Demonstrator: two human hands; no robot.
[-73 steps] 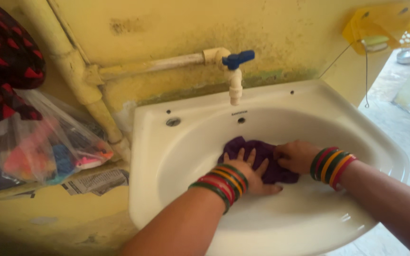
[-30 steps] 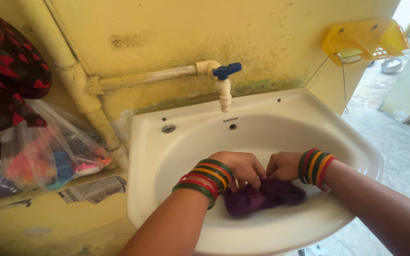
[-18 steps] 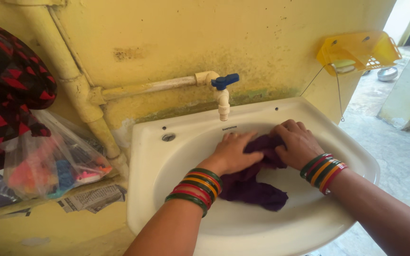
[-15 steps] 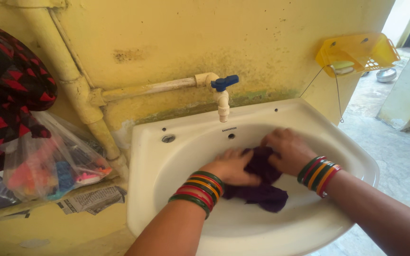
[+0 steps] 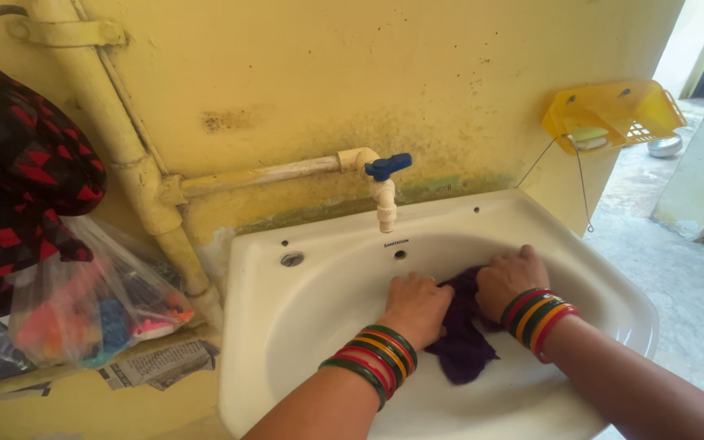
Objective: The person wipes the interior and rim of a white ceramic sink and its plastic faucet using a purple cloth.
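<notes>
A wet dark purple cloth [image 5: 464,342] lies bunched in the bowl of a white wash basin [image 5: 287,326]. My left hand [image 5: 417,305] presses down on the cloth's left side with fingers curled over it. My right hand [image 5: 508,279] is closed on the cloth's upper right part. Both wrists carry stacks of red, green and orange bangles. A white tap with a blue handle [image 5: 385,183] sticks out of the wall above the basin, and I see no water running from it.
A cream pipe [image 5: 128,155] runs down the stained yellow wall. A red-and-black cloth [image 5: 18,179] hangs at left above a clear plastic bag [image 5: 83,297] of colourful items and a newspaper [image 5: 156,363]. A yellow soap rack [image 5: 613,114] hangs at right. A doorway opens at far right.
Both hands have rubbed the cloth back and forth in the bowl, first near the front, then up toward the tap. Now they have drawn back to the middle, with the cloth bunched between them.
</notes>
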